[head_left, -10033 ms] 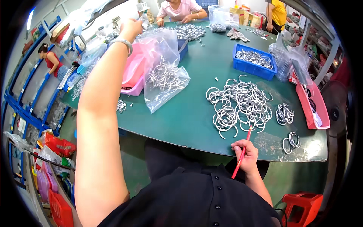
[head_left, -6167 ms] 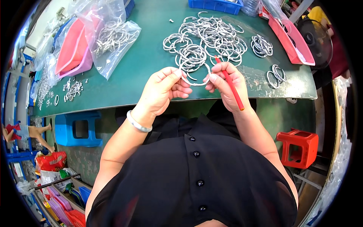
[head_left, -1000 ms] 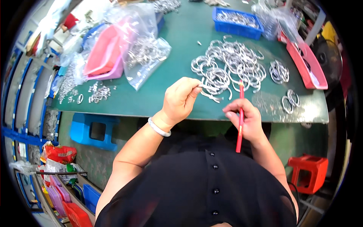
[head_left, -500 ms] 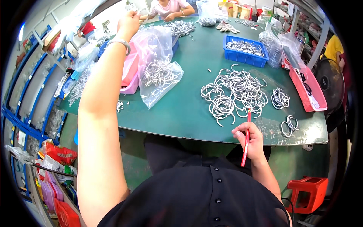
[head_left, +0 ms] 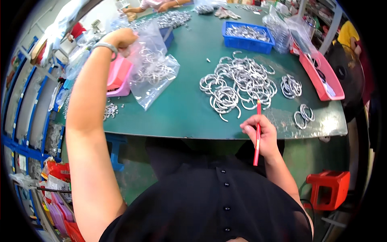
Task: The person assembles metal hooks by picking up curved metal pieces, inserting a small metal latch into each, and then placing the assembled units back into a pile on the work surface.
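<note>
My right hand (head_left: 262, 133) is closed around a red pencil (head_left: 256, 149), its tip pointing toward a heap of silver C-shaped rings (head_left: 252, 78) on the green table. Far left, my outstretched left hand (head_left: 123, 39) has its fingers curled down at the upper edge of a clear plastic bag (head_left: 155, 86); whether they grip the bag or something else is hidden. More silver rings lie inside that bag. A pink bin (head_left: 125, 86) sits partly behind it. Two smaller ring groups, one pile (head_left: 291, 86) and a few loose rings (head_left: 304, 116), lie right of the heap.
A blue tray (head_left: 248, 42) of small metal parts stands behind the heap. Along the right edge is a long pink tray (head_left: 322, 78). Small parts (head_left: 111, 111) lie near the front left. Someone's hands (head_left: 165, 6) are at the far side. A red stool (head_left: 328, 189) stands lower right.
My left hand has come down from its raised position to the bag's upper edge. The view has shifted, while my right hand keeps holding the pencil near the heap.
</note>
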{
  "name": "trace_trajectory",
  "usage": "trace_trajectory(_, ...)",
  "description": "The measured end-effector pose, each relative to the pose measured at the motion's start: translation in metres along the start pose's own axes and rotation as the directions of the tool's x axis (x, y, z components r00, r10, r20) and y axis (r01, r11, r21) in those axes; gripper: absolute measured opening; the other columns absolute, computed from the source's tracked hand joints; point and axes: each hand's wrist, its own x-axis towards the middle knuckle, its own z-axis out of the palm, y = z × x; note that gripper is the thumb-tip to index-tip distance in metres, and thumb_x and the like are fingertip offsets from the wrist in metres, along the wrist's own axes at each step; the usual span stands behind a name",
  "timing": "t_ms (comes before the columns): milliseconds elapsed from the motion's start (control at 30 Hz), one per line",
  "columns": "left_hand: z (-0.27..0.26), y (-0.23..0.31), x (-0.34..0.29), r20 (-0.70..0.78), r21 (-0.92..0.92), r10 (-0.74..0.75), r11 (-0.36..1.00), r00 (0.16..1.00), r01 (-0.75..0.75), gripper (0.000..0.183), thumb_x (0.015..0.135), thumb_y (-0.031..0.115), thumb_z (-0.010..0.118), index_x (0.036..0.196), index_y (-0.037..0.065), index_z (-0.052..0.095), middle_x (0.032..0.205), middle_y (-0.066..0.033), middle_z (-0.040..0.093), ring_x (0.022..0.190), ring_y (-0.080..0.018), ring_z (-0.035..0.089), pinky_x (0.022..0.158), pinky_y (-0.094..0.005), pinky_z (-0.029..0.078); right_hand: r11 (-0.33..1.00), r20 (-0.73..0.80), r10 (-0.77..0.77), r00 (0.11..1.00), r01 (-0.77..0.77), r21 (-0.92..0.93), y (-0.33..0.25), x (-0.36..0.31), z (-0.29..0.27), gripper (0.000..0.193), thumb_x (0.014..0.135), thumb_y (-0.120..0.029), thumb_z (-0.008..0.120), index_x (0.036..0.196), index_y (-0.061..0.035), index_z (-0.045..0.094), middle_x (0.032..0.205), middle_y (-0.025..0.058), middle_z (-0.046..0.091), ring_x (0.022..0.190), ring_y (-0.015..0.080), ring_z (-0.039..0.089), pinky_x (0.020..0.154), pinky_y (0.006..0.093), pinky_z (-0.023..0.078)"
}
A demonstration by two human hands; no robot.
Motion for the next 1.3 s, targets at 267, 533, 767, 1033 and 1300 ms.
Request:
trace_trajectory(267, 0.006, 0.003, -0.029, 0.103, -0.01, -0.221, 0.975, 0.97, 0.223, 0.062, 0.082, 0.05, 0.042, 0.084, -0.011, 0.055, 0.07, -0.0242, 0.058, 0.056, -0.0324, 0.06, 0.049, -0.0389, 0.047, 1.0, -0.016, -0.008, 1.0, 0.008, -0.009, 0.002, 0.001, -0.004, 0.012, 0.078, 0.0, 0.058, 0.088, -0.0014, 0.051, 0.076, 0.005, 0.06, 0.066, 0.0093, 0.055, 0.061, 0.0221, 0.044)
trace_trajectory(533, 0.035, 0.042, -0.038, -0.737, 0.342, 0.391, 0.919, 0.551, -0.195, 0.023, 0.078, 0.025, 0.054, 0.093, 0.009, 0.06, 0.094, -0.0104, 0.058, 0.088, -0.0301, 0.055, 0.077, -0.0391, 0.044, 0.985, -0.046, -0.041, 0.998, 0.033, -0.168, 0.021, 0.01, -0.006, 0.012, 0.076, 0.001, 0.059, 0.085, -0.0019, 0.053, 0.073, 0.0051, 0.06, 0.065, 0.0104, 0.056, 0.062, 0.0231, 0.044)
trace_trajectory(767, 0.142, 0.118, -0.015, -0.243, -0.215, 0.402, 0.865, 0.883, -0.453, 0.03, 0.076, 0.028, 0.058, 0.093, 0.005, 0.062, 0.093, -0.0172, 0.06, 0.088, -0.0313, 0.057, 0.079, -0.0376, 0.045, 0.987, -0.14, -0.051, 0.989, 0.028, -0.157, 0.04, 0.016, -0.001, 0.01, 0.077, 0.001, 0.056, 0.086, -0.0012, 0.053, 0.072, 0.0074, 0.061, 0.067, 0.0112, 0.058, 0.062, 0.0227, 0.046)
trace_trajectory(1033, 0.179, 0.161, 0.011, 0.142, -0.294, 0.322, 0.917, 0.936, -0.271, 0.027, 0.075, 0.026, 0.059, 0.086, 0.002, 0.064, 0.092, -0.0189, 0.06, 0.087, -0.0315, 0.058, 0.076, -0.0369, 0.046, 0.998, -0.148, 0.012, 0.989, -0.022, -0.062, 0.043, 0.015, -0.007, 0.009, 0.078, 0.002, 0.055, 0.086, -0.0014, 0.051, 0.074, 0.0064, 0.061, 0.065, 0.0092, 0.056, 0.062, 0.0222, 0.046)
trace_trajectory(1300, 0.164, 0.138, 0.0, 0.297, -0.547, 0.319, 0.83, 0.9, -0.113, 0.016, 0.077, 0.017, 0.058, 0.078, 0.001, 0.06, 0.065, -0.0073, 0.059, 0.054, -0.0143, 0.055, 0.049, -0.0281, 0.044, 0.992, -0.09, -0.01, 0.996, -0.002, -0.128, 0.043, 0.014, -0.007, 0.009, 0.078, 0.001, 0.054, 0.087, -0.0007, 0.051, 0.076, 0.0061, 0.06, 0.066, 0.0098, 0.055, 0.062, 0.0223, 0.045)
